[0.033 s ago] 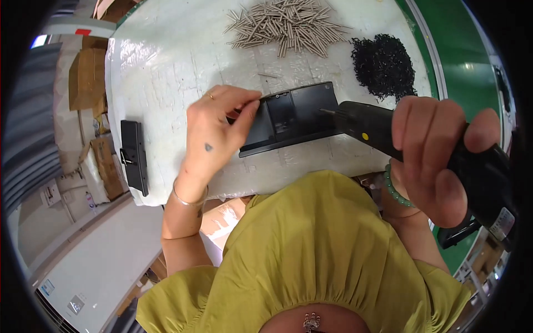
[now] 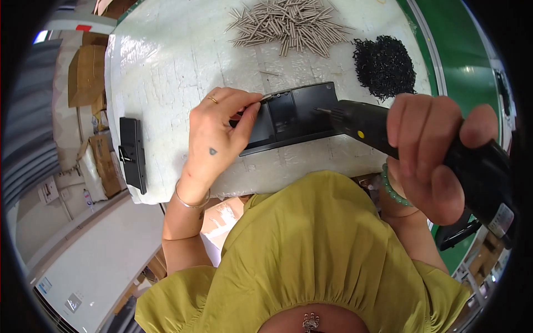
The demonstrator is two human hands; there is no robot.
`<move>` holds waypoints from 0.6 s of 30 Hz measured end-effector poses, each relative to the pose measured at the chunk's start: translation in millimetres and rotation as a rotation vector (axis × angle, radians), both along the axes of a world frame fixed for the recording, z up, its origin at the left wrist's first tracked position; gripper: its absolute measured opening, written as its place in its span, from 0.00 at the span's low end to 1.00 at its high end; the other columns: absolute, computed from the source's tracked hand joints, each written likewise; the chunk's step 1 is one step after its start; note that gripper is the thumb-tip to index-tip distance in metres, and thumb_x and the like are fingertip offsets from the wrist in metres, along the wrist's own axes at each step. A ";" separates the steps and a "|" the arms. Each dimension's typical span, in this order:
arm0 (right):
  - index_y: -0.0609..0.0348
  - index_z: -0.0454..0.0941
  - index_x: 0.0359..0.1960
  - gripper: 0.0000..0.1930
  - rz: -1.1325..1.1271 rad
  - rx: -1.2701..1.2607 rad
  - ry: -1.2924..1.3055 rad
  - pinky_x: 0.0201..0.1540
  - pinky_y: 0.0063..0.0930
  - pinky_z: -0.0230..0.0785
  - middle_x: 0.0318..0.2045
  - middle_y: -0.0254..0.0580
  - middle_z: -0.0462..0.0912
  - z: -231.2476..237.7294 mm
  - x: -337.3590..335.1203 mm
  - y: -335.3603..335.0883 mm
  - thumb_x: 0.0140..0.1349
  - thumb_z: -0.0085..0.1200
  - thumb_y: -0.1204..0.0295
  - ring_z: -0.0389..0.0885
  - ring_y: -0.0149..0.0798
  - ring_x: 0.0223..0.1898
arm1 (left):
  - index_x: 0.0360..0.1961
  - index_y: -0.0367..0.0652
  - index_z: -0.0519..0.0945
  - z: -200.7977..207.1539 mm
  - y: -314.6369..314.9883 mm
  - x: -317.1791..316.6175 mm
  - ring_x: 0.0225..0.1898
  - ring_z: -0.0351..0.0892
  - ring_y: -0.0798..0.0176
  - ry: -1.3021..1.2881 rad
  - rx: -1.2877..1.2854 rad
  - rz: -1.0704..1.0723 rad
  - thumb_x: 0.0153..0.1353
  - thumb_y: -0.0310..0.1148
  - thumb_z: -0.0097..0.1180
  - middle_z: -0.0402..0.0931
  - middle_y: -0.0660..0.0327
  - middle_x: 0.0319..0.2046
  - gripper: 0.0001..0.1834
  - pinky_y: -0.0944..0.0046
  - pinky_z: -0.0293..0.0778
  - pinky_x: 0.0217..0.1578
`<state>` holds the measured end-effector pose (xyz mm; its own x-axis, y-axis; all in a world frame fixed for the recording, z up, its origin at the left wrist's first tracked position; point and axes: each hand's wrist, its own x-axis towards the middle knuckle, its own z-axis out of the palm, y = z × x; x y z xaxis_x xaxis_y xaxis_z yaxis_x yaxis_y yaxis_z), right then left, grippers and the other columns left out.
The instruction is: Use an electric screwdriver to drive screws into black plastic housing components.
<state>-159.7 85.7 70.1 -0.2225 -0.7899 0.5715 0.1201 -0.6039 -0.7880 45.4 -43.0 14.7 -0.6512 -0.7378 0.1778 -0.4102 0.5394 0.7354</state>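
Observation:
A long black plastic housing point(image 2: 311, 102) with a recessed middle lies on the table in front of me. My left hand point(image 2: 216, 136) is at its left part, thumb and forefinger pinched on a small silver metal pin point(image 2: 266, 97) at the far edge. The fingers hide most of the pin and the housing's left end. My right hand point(image 2: 427, 150) is wrapped round a black electric screwdriver point(image 2: 363, 123) with a yellow dot. Its thin bit points left, over the right part of the housing; I cannot tell whether it touches.
A heap of silver metal pins point(image 2: 288, 25) lies at the far side, with one loose pin point(image 2: 268, 73) nearer. Right of it is a pile of small black screws point(image 2: 384, 65). Another black part point(image 2: 132, 155) lies at the table's left edge. Cardboard boxes point(image 2: 86, 75) stand beyond the left side.
My left hand has shifted slightly right, and more of the silver pin shows at its fingertips. The screwdriver has moved slightly left.

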 end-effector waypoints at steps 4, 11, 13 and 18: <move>0.50 0.63 0.52 0.22 0.135 -0.109 -0.002 0.32 0.23 0.58 0.19 0.24 0.66 -11.8 7.6 -30.6 0.53 0.47 0.73 0.63 0.24 0.19 | 0.31 0.38 0.82 -12.7 11.2 6.7 0.29 0.76 0.55 0.025 -0.148 0.019 0.47 0.18 0.60 0.78 0.57 0.26 0.08 0.63 0.73 0.30; 0.52 0.63 0.53 0.23 -0.008 0.147 -0.011 0.34 0.28 0.60 0.19 0.29 0.65 0.3 28.8 -38.9 0.50 0.43 0.73 0.64 0.27 0.21 | 0.30 0.39 0.81 -18.2 15.2 2.2 0.26 0.73 0.57 0.073 -0.237 0.021 0.44 0.19 0.61 0.76 0.59 0.24 0.09 0.63 0.71 0.27; 0.52 0.63 0.52 0.24 -0.002 0.158 -0.010 0.34 0.28 0.60 0.19 0.29 0.65 -0.1 29.6 -41.1 0.50 0.43 0.74 0.64 0.27 0.21 | 0.29 0.39 0.81 -17.2 15.7 0.3 0.26 0.73 0.56 0.085 -0.228 0.027 0.44 0.19 0.61 0.76 0.60 0.24 0.09 0.62 0.71 0.26; 0.52 0.64 0.51 0.24 0.031 0.090 -0.055 0.33 0.28 0.60 0.18 0.29 0.65 -11.9 30.2 -51.2 0.48 0.42 0.74 0.63 0.28 0.20 | 0.28 0.38 0.80 -18.7 14.4 1.6 0.26 0.72 0.56 0.093 -0.142 0.042 0.43 0.19 0.60 0.74 0.59 0.21 0.08 0.61 0.71 0.26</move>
<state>-129.5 34.6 58.2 -0.2260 -0.8444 0.4856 0.1826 -0.5264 -0.8304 46.9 -28.6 -3.9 -0.5962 -0.7271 0.3405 -0.3685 0.6246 0.6886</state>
